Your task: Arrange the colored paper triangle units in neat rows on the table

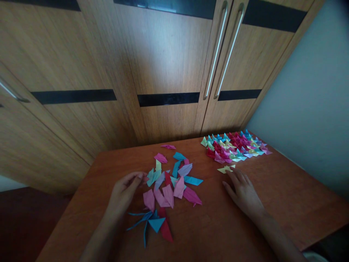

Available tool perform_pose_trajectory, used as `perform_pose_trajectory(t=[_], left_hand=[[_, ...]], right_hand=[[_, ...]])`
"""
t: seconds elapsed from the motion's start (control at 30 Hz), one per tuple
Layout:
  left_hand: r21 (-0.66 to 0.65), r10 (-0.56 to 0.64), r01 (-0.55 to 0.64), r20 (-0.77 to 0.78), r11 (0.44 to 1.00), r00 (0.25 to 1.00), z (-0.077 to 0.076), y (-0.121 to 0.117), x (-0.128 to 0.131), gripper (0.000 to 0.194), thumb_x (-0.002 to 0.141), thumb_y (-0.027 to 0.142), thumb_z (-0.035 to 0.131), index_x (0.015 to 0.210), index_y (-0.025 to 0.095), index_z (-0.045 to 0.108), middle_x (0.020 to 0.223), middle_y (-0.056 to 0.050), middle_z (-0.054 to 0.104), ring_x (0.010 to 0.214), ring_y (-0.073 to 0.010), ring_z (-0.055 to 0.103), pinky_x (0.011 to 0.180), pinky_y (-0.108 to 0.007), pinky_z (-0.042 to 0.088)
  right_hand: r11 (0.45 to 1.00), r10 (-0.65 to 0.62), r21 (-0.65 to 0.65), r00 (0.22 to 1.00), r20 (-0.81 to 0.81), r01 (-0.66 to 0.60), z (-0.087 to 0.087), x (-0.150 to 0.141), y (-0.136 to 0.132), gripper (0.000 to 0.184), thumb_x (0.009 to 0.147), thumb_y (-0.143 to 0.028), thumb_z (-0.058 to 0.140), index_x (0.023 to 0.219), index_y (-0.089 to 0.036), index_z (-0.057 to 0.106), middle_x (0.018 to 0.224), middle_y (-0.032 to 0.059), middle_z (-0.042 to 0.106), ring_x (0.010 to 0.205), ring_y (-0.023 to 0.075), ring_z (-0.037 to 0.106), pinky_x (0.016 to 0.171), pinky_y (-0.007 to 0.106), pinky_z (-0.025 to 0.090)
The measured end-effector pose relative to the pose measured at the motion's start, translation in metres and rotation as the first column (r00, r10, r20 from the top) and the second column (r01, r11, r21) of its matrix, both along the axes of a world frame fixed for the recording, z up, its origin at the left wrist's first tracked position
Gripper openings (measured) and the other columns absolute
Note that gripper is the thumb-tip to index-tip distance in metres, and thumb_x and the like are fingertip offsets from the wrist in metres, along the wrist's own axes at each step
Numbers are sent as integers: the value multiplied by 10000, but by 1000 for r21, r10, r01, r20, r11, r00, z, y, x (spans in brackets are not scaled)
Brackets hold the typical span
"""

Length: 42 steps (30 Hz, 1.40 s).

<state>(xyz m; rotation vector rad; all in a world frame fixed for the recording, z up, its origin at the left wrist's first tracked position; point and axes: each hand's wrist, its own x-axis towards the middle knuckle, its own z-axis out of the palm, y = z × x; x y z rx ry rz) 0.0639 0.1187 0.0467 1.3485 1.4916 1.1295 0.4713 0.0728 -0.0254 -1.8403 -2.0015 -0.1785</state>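
My left hand [130,183] is closed in a pinch at the left edge of a mint-green folded paper piece [154,176], at the rim of a loose pile of flat origami pieces. Pink folded papers [168,195], a red one [165,227] and blue ones [193,180] lie in that pile. My right hand [242,191] rests over the table with fingers apart. Its fingertips touch a pale yellow origami piece [225,169], opened into a pointed shape, while the thumb stays off it. Nearest me is a blue folded paper [156,223] beside thin blue strips [144,218].
Rows of standing origami pieces [234,147] in several colours fill the back right of the wooden table [212,225]. A single magenta piece [168,146] lies near the back edge. Wooden cabinet doors [166,123] rise behind, and a pale wall [308,109] borders the right.
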Motion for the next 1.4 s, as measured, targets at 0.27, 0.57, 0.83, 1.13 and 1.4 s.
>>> perform_pose_trajectory(t=[0.27,0.57,0.83,1.13,1.4], left_hand=[[75,-160,213,-440,974,883,15,-9,7,322,867,415,514,1066,208,660,1091,-78,709,967,-253,670,862,-366,518],[284,-290,705,-764,649,575,-18,-110,91,260,766,116,566,967,253,656,913,-11,718,817,-195,661,712,-300,545],[187,-312,737,-818,650,483,-39,-103,72,323,778,49,535,1028,223,644,1040,-45,688,919,-212,623,810,-336,543],[218,-242,725,-847,653,473,-21,-84,46,304,825,72,460,1015,196,662,1037,-80,702,926,-238,647,805,-386,555],[174,-228,264,-204,949,952,-18,-57,109,422,820,253,620,1234,246,535,1121,-86,650,994,-230,639,865,-384,518]], right_hand=[[965,185,-128,940,-287,-229,17,-63,17,285,860,-251,540,1133,-194,597,1155,94,579,1088,223,541,971,362,439],[900,288,-197,871,-398,-388,27,-97,51,142,753,-146,614,887,-191,628,933,46,609,899,188,562,806,302,445],[870,282,-156,730,-623,-468,25,-94,46,115,819,-182,536,879,-206,631,853,18,664,772,162,595,716,278,447],[883,195,-103,556,-808,-458,22,-86,50,180,850,-301,533,921,-195,660,844,20,662,739,149,582,679,268,452],[885,78,-24,198,-977,-465,31,-91,42,238,795,-405,644,921,-203,656,750,2,629,644,125,563,616,259,469]])
